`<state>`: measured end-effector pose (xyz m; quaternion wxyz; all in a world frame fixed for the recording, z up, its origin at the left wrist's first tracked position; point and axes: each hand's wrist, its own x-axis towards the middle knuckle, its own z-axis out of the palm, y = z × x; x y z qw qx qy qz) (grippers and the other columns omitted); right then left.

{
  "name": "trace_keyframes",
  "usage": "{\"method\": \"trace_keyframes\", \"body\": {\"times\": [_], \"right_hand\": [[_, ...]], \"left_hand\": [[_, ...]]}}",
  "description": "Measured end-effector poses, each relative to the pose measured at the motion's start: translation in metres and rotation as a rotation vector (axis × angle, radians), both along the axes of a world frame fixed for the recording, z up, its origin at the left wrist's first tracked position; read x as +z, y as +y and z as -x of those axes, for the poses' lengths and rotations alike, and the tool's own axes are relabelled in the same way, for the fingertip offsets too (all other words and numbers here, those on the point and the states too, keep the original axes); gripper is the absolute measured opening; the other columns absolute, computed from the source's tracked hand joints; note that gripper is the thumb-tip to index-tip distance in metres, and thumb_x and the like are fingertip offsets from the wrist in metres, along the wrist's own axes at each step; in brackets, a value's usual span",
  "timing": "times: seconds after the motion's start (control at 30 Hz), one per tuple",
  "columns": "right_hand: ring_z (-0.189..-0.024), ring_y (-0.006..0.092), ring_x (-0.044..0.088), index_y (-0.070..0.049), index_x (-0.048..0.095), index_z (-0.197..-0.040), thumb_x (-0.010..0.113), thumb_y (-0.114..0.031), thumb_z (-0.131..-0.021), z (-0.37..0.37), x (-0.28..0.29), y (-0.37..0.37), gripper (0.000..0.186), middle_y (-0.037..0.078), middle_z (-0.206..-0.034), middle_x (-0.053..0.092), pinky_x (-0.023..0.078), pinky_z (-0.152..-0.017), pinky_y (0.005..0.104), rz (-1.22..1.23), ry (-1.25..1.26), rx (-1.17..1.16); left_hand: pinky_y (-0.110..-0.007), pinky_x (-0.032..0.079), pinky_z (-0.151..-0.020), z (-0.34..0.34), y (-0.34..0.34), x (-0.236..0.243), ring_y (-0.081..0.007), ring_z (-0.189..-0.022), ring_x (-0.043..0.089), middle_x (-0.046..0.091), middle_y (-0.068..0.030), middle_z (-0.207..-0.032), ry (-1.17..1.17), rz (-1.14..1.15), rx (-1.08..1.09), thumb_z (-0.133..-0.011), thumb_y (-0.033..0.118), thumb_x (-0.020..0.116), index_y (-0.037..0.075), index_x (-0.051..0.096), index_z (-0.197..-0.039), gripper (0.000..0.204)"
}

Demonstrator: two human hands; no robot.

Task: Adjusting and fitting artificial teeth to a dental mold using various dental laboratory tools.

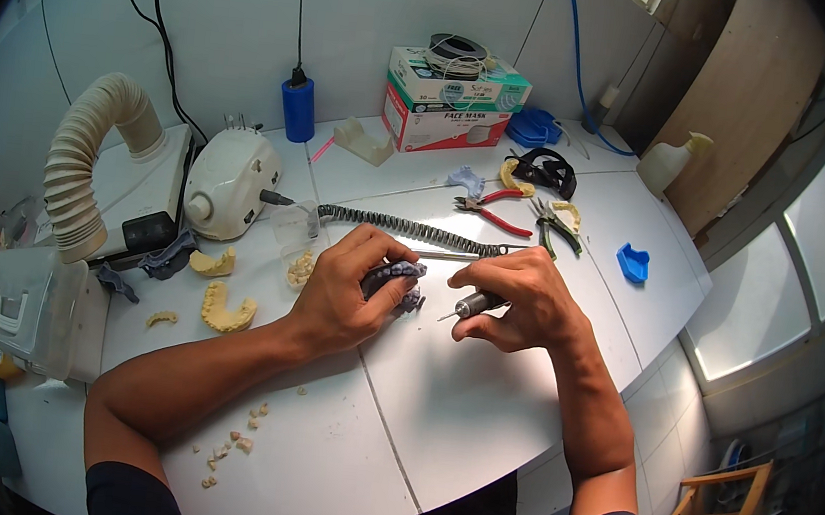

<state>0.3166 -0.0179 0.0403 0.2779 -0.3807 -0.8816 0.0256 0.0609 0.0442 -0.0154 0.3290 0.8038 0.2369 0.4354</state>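
Note:
My left hand (350,281) is closed round a dark blue-grey dental cast (397,274), its row of teeth showing past the fingertips. To its right, my right hand (533,305) holds a rotary handpiece (477,305), its thin bur pointing left toward the cast. A small gap separates the bur from the cast. A coiled black cord (406,225) runs behind my hands from the white motor unit (232,183). A slim metal rod (448,255) lies just beyond the cast. Near my left forearm sit yellow dental casts (228,309) and a small clear tub of tooth-like pieces (300,268).
Several small tooth-like pieces (243,443) are scattered inside my left forearm. A ribbed hose (92,153) and a clear-lidded box (40,309) stand at left. Red-handled cutters (498,211), green-handled pliers (558,230) and mask boxes (446,128) are at the back. A blue tray (633,264) lies right.

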Motion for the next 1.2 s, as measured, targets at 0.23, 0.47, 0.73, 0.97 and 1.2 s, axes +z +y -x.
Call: {"method": "trace_keyframes", "body": {"times": [0.23,0.47,0.73,0.97,1.2], "right_hand": [[-0.058,0.0221,0.067,-0.009,0.074,-0.093,0.092,-0.055,-0.077,-0.002,-0.005,0.001,0.052,0.004,-0.065,0.067,0.049,-0.053,0.0338,0.033,0.048,0.000],[-0.053,0.0237,0.065,-0.009,0.071,-0.084,0.095,-0.053,-0.075,0.000,-0.001,-0.002,0.051,0.002,-0.058,0.063,0.047,-0.052,0.0367,0.040,0.026,0.065],[-0.049,0.0209,0.060,-0.010,0.072,-0.084,0.099,-0.035,-0.074,0.008,-0.002,-0.013,0.038,0.000,-0.054,0.055,0.041,-0.049,0.0349,-0.014,-0.022,0.045],[-0.052,0.0288,0.064,-0.012,0.069,-0.077,0.093,-0.025,-0.079,0.005,-0.012,-0.009,0.027,0.005,-0.055,0.061,0.042,-0.050,0.0393,-0.043,-0.001,-0.038],[-0.062,0.0326,0.069,-0.010,0.071,-0.079,0.085,-0.015,-0.078,0.003,-0.019,0.003,0.015,0.008,-0.062,0.066,0.050,-0.058,0.0432,-0.164,-0.017,-0.069]], "left_hand": [[-0.029,0.055,-0.074,-0.002,0.001,-0.001,-0.0164,-0.086,0.070,0.065,-0.0093,-0.106,0.003,0.008,-0.020,-0.092,0.001,0.075,-0.001,0.073,-0.112,0.020],[-0.027,0.053,-0.070,-0.002,0.004,-0.001,-0.0124,-0.080,0.067,0.065,-0.0083,-0.105,0.014,-0.005,-0.013,-0.095,0.003,0.075,-0.001,0.072,-0.113,0.019],[-0.026,0.052,-0.072,0.003,-0.001,-0.002,-0.0100,-0.082,0.066,0.065,-0.0070,-0.104,0.019,0.058,-0.017,-0.097,0.006,0.075,-0.001,0.071,-0.114,0.018],[-0.026,0.053,-0.083,0.001,0.005,-0.004,-0.0103,-0.095,0.067,0.065,-0.0055,-0.108,0.059,0.034,-0.034,-0.100,0.004,0.072,0.000,0.069,-0.119,0.019],[-0.023,0.052,-0.087,0.005,0.011,-0.007,-0.0091,-0.099,0.068,0.071,-0.0054,-0.112,0.038,0.110,-0.060,-0.106,0.011,0.070,0.002,0.066,-0.127,0.023]]}}
